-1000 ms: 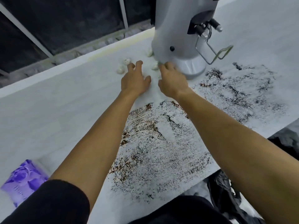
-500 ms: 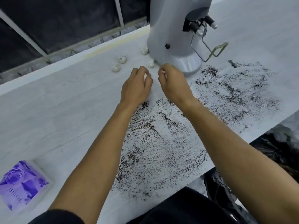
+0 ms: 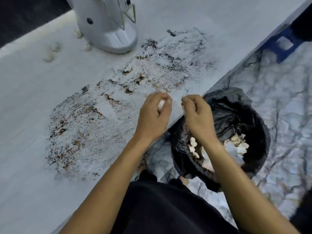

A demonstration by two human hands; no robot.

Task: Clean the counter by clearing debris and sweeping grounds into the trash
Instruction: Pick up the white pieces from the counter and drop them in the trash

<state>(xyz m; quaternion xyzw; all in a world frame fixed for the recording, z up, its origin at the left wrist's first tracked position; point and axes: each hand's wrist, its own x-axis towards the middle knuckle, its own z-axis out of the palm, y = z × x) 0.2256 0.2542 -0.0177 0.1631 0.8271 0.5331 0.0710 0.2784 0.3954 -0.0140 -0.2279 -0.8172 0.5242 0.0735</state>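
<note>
Dark coffee grounds are smeared widely over the white counter. My left hand hovers at the counter's near edge, fingers closed on a small white paper ball. My right hand is just past the edge, above the black-lined trash bin, fingers curled; something pale shows at its fingertips. Crumpled paper scraps lie inside the bin. Several more white paper balls remain on the counter near the grinder.
A silver coffee grinder stands at the counter's back. A blue crate sits on the floor at the right, beyond the bin. My dark clothing fills the lower middle.
Both hands pulled back from the grinder's base to the counter's near edge, carrying picked-up paper balls. The view swung right and down, bringing the trash bin into sight.
</note>
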